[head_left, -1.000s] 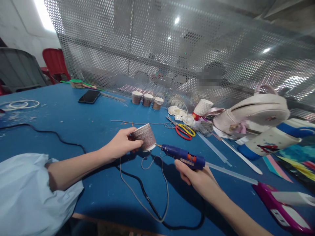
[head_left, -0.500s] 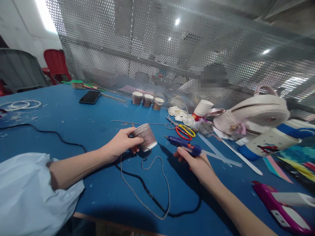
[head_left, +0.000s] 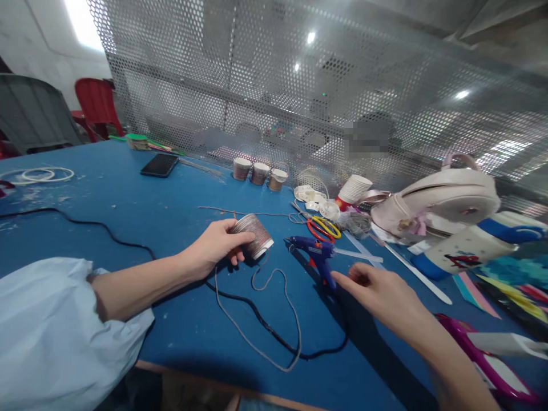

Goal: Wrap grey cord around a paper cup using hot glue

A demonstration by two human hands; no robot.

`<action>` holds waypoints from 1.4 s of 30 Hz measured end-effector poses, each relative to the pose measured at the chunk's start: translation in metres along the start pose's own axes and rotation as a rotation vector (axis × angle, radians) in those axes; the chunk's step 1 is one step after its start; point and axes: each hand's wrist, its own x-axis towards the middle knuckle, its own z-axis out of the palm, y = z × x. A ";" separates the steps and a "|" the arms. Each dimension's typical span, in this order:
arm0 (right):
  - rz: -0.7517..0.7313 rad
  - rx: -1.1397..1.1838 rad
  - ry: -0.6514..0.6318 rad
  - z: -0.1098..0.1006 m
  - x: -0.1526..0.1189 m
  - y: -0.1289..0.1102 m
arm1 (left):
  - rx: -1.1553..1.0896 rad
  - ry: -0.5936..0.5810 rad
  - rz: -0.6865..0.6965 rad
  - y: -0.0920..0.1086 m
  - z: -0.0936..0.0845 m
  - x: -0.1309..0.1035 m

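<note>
Cord-wrapped cup [head_left: 258,238] tilts between thumb [head_left: 243,238] and fingers [head_left: 234,258] of the left hand [head_left: 217,244].

The left arm reaches in from the near left, a loose pale-blue cloth sleeve [head_left: 81,331] bunched on the forearm and the bare left forearm [head_left: 145,288] stretched toward the middle. Its wrist is nearly straight; the bare left hand [head_left: 220,242] is closed, thumb [head_left: 244,238] pointing right and the lower fingers [head_left: 236,257] curled in beneath. From the near right corner, the bare right forearm [head_left: 449,354] slants up toward the far left. The bare right hand [head_left: 379,288] has its back upward, thumb pushed out leftward, other fingers bent; how firmly they close is hard to judge here.
</note>
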 end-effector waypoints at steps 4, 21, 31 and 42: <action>-0.148 0.433 -0.183 0.009 -0.014 -0.031 | -0.020 0.019 0.004 -0.001 0.002 -0.002; 0.153 1.302 -0.376 0.063 0.012 -0.087 | 0.215 0.031 0.108 0.004 0.009 -0.015; -0.428 0.432 0.182 0.058 0.002 -0.080 | 0.216 -0.032 0.009 0.004 0.012 -0.017; -0.269 0.535 0.177 0.053 0.002 -0.078 | 0.178 -0.110 -0.049 0.004 0.011 -0.018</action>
